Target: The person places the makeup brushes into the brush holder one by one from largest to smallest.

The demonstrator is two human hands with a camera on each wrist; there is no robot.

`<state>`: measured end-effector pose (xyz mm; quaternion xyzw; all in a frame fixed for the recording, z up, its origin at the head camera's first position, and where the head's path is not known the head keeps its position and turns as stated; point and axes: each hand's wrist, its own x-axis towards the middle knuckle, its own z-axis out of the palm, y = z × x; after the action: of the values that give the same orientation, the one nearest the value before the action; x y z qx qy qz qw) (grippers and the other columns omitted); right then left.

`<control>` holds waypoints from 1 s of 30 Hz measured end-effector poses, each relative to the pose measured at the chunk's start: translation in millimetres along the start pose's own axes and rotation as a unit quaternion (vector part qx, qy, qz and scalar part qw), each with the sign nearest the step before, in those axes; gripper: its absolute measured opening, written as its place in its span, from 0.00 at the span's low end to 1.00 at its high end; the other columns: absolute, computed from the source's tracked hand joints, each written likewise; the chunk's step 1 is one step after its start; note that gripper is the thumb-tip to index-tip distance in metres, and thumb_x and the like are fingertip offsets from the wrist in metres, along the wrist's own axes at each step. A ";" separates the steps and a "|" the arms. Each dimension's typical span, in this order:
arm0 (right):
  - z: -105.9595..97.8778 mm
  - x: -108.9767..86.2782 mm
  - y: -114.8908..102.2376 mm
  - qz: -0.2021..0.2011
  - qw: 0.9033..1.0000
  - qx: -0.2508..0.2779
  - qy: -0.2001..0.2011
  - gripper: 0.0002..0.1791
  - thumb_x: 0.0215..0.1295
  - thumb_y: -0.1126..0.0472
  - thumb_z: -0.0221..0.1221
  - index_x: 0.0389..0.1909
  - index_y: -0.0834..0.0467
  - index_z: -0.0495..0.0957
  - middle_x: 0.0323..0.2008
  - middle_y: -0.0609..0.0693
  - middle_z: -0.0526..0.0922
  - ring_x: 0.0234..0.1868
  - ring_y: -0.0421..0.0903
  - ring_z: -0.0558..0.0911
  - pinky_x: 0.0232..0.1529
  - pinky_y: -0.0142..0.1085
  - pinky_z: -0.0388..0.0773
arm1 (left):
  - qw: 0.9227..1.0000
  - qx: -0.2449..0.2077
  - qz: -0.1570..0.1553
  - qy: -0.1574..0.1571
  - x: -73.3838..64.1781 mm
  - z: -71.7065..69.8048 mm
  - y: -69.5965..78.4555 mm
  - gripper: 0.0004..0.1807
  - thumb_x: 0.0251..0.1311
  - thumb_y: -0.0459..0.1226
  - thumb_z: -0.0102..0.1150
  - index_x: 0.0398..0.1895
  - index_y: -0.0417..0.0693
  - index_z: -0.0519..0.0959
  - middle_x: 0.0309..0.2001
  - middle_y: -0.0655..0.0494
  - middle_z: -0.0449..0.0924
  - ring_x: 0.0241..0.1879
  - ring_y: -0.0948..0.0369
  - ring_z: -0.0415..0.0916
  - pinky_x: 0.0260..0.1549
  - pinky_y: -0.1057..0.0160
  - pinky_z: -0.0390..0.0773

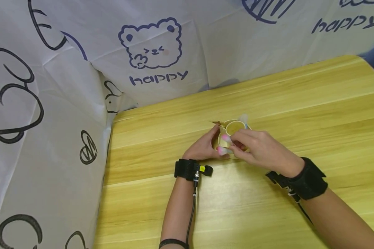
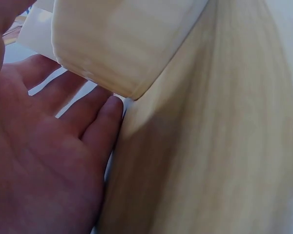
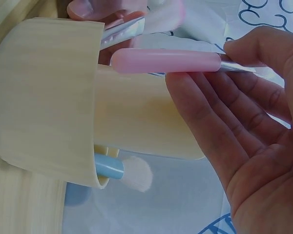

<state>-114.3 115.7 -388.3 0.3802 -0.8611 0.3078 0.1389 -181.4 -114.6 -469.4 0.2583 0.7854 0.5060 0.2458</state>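
Note:
A cream brush holder (image 3: pixel 44 97) stands on the table with a taller round cup (image 3: pixel 146 117) rising from it. My left hand (image 1: pixel 204 145) grips the holder's left side; its fingers pass partly out of sight behind the wall in the left wrist view. My right hand (image 1: pixel 257 148) pinches a makeup brush (image 3: pixel 166 61) near its silver ferrule, the pink handle's rounded end pointing at the holder's rim. The bristles of that brush are hidden. A blue-handled brush (image 3: pixel 109 165) with pale bristles and a silver-ferruled brush (image 3: pixel 122 34) stand in the holder.
The wood-grain table (image 1: pixel 162 138) extends around the holder. White sheets with drawings (image 1: pixel 156 41) hang behind it and at the left. A small golden-brown pointed piece (image 1: pixel 217 123) shows beside the holder. Black bands with cables sit on both wrists.

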 end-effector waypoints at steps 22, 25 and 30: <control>1.1 -0.6 0.3 0.000 1.000 -0.003 0.000 0.06 0.62 0.64 0.69 0.36 0.56 0.81 0.28 0.44 0.80 0.28 0.36 0.80 0.28 0.28 0.79 | 1.000 -0.006 0.011 0.010 0.6 0.2 0.7 0.50 0.50 0.37 0.81 0.75 0.56 0.61 0.74 0.57 0.68 0.79 0.63 0.62 0.79 0.58 0.62; 0.8 -0.5 0.5 0.002 1.000 -0.002 0.000 0.05 0.62 0.64 0.69 0.36 0.56 0.81 0.28 0.44 0.80 0.28 0.36 0.80 0.28 0.28 0.79 | 1.000 -0.004 0.010 0.011 0.9 0.1 -0.2 0.50 0.50 0.37 0.81 0.75 0.57 0.62 0.74 0.57 0.69 0.78 0.62 0.62 0.79 0.58 0.62; -0.1 0.1 0.3 0.004 1.000 -0.002 0.001 0.06 0.62 0.64 0.69 0.37 0.56 0.82 0.29 0.44 0.81 0.29 0.36 0.80 0.28 0.28 0.79 | 1.000 0.009 -0.006 0.022 0.0 -0.1 -0.1 0.51 0.49 0.41 0.82 0.75 0.57 0.62 0.75 0.55 0.68 0.79 0.59 0.61 0.79 0.57 0.61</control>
<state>-114.6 115.9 -388.3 0.3763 -0.8630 0.3071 0.1391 -181.5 -114.7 -469.5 0.2446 0.7965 0.5033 0.2290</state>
